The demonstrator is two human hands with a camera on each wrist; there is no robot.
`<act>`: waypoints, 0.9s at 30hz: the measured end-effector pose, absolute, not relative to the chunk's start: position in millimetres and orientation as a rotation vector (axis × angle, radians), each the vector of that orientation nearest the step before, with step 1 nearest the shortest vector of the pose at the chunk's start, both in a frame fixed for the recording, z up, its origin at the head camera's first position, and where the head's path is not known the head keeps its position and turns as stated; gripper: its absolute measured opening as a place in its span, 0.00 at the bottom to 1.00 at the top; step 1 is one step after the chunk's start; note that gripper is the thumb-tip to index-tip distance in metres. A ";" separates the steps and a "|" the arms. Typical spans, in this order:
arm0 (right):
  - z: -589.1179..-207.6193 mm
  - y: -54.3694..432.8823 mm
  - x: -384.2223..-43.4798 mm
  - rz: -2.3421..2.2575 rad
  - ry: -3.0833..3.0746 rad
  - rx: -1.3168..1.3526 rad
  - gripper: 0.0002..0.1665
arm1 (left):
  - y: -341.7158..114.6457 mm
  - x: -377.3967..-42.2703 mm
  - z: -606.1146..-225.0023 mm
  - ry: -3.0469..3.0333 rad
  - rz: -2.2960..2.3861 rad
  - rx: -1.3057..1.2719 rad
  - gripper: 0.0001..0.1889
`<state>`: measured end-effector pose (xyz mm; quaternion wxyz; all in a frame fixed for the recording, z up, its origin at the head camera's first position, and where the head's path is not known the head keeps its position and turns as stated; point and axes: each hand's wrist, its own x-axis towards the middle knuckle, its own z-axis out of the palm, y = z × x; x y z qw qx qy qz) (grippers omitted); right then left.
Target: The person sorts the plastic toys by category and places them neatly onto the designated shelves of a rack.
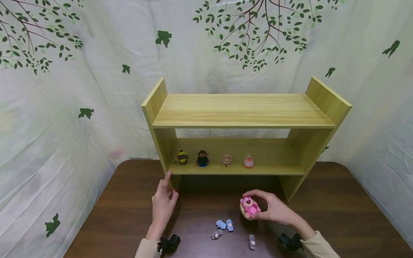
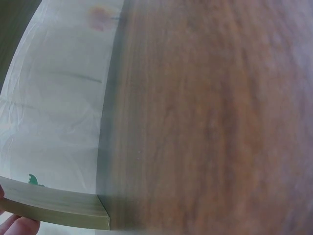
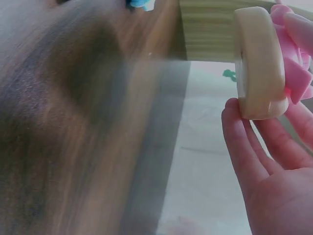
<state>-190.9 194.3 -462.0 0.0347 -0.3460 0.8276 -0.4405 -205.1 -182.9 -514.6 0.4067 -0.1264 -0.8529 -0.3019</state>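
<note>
While my left hand (image 1: pixel 162 204) is at the front edge of the left side panel of a pale yellow-green wood-grain shelf (image 1: pixel 245 111), my right hand (image 1: pixel 274 210) holds a bright pink bear figure with a cream, rounded backing (image 1: pixel 250 207), as the head view shows. My right thumb and fingers are clamped on it from opposite sides, and it is in the air over the dark brown wooden table (image 1: pixel 106 222), in front of the shelf and below its lower board. On that board, from left to right, stand a yellow-and-black figure (image 1: pixel 182 157), a dark-clothed figure with blue at its base (image 1: pixel 202 158), a small tan-and-pink figure (image 1: pixel 226 161) and a pale pink duck-like figure (image 1: pixel 248 162). Two small light-blue figures (image 1: pixel 229 225) lie side by side on the table, one small grey figure (image 1: pixel 217 234) near them and another small grey figure (image 1: pixel 252 242) off to the right.

In the left wrist view, my fingertips (image 2: pixel 23 227) show on both sides of the panel's edge, pinching it; the rest of that hand is out of sight.

In the right wrist view, the cream backing faces the camera edge-on, the pink bear's body beyond it, with my fingers around both.
</note>
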 end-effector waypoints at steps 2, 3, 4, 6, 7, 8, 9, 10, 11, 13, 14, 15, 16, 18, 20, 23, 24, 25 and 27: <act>-459.1 193.9 -190.3 -1.354 2.558 -1.069 0.31 | -183.0 -205.1 -515.0 -2.151 -0.766 -0.319 0.47; -457.7 193.8 -190.0 -1.356 2.563 -1.074 0.31 | -183.0 -205.2 -515.3 -2.150 -0.769 -0.319 0.46; -456.4 193.7 -189.8 -1.360 2.566 -1.080 0.31 | -183.0 -205.3 -515.4 -2.149 -0.772 -0.319 0.46; -454.2 193.7 -189.4 -1.376 2.566 -1.096 0.31 | -183.1 -205.6 -515.7 -2.147 -0.779 -0.319 0.46; -453.2 193.7 -189.3 -1.388 2.563 -1.108 0.31 | -183.2 -205.7 -515.9 -2.147 -0.779 -0.321 0.46; -452.0 193.6 -189.1 -1.408 2.551 -1.121 0.31 | -183.3 -205.9 -516.0 -2.146 -0.778 -0.321 0.46; -450.8 193.6 -189.0 -1.422 2.548 -1.136 0.31 | -183.3 -206.0 -516.0 -2.147 -0.778 -0.320 0.46; -449.5 193.6 -188.9 -1.439 2.540 -1.152 0.31 | -183.4 -206.2 -516.0 -2.147 -0.776 -0.320 0.46; -448.1 193.6 -188.7 -1.455 2.533 -1.165 0.31 | -183.5 -206.2 -516.0 -2.148 -0.772 -0.322 0.46; -445.2 193.5 -188.4 -1.489 2.515 -1.193 0.31 | -183.7 -206.3 -516.2 -2.149 -0.770 -0.321 0.47; -443.6 193.5 -188.3 -1.501 2.510 -1.206 0.31 | -183.8 -206.4 -516.2 -2.148 -0.771 -0.321 0.47; -442.2 193.6 -188.3 -1.508 2.512 -1.218 0.31 | -183.9 -206.4 -516.2 -2.147 -0.769 -0.322 0.47; -440.6 193.8 -188.2 -1.517 2.510 -1.228 0.31 | -184.0 -206.4 -516.6 -2.147 -0.768 -0.323 0.47; -437.8 194.5 -188.4 -1.528 2.509 -1.248 0.31 | -184.0 -206.4 -516.7 -2.146 -0.773 -0.322 0.47; -434.7 195.6 -188.6 -1.537 2.503 -1.262 0.32 | -183.8 -206.3 -516.8 -2.145 -0.773 -0.323 0.47; -430.5 197.8 -189.4 -1.546 2.499 -1.278 0.32 | -183.4 -205.9 -516.1 -2.146 -0.782 -0.319 0.46; -429.2 198.5 -189.8 -1.545 2.504 -1.282 0.32 | -183.2 -205.8 -515.9 -2.146 -0.785 -0.317 0.46; -427.8 199.1 -190.1 -1.545 2.505 -1.287 0.32 | -183.2 -205.9 -516.0 -2.147 -0.786 -0.316 0.46; -425.2 200.3 -190.7 -1.532 2.526 -1.299 0.32 | -183.0 -205.8 -515.8 -2.149 -0.791 -0.314 0.45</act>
